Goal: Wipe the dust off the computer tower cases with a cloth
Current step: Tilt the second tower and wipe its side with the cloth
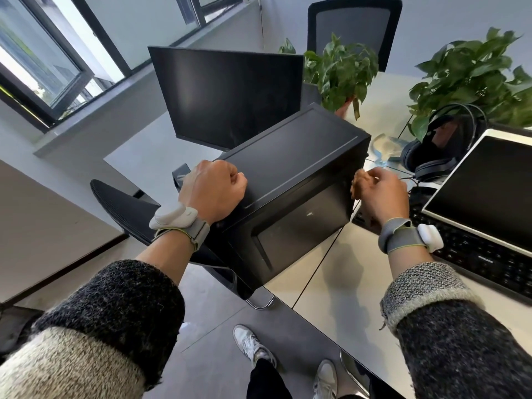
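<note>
A black computer tower case (290, 174) lies tilted over the desk's left corner, its broad side panel facing up. My left hand (213, 188) grips the case's near left edge, fingers curled over it. At the case's right edge, my right hand (380, 194) has its fingers curled round a small brownish bunched cloth (359, 184), held against the edge. How the fingers lie under the cloth is hidden.
A dark monitor (227, 96) stands right behind the case. On the desk (339, 277) are a laptop (478, 197), headphones (434, 156), a pale blue thing (384, 149) and two potted plants (342, 70). A black chair (123, 208) stands left of the desk, and my feet are on the floor below.
</note>
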The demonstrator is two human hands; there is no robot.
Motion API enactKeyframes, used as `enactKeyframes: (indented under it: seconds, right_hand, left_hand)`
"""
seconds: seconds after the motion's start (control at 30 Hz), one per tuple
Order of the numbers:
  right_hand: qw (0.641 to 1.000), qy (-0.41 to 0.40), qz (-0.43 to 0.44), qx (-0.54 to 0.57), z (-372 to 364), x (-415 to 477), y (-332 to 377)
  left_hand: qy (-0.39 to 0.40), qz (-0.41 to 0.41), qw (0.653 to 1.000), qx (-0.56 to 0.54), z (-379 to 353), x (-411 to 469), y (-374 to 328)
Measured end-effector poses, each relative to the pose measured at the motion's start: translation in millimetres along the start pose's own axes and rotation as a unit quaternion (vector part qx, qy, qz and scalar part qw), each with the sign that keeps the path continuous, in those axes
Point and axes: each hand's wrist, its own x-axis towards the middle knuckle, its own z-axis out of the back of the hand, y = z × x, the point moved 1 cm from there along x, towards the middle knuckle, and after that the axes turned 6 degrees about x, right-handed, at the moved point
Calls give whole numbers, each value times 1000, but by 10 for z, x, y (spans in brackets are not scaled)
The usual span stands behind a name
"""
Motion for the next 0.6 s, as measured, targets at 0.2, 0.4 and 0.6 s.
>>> enactKeyframes:
  seconds: [0.2,0.4,0.6]
  right_hand:
    - [997,-42,42,48,6,-39,106]
    - [1000,-5,14,22,36,-21,108]
    - [996,-39,-5,76,-48,-175,182]
  left_hand:
    - [-2,2,1000,1,-31,19,20]
    - [-4,2,1000,10,-24,8,1]
    - [-3,1,1000,12,-19,0,-1]
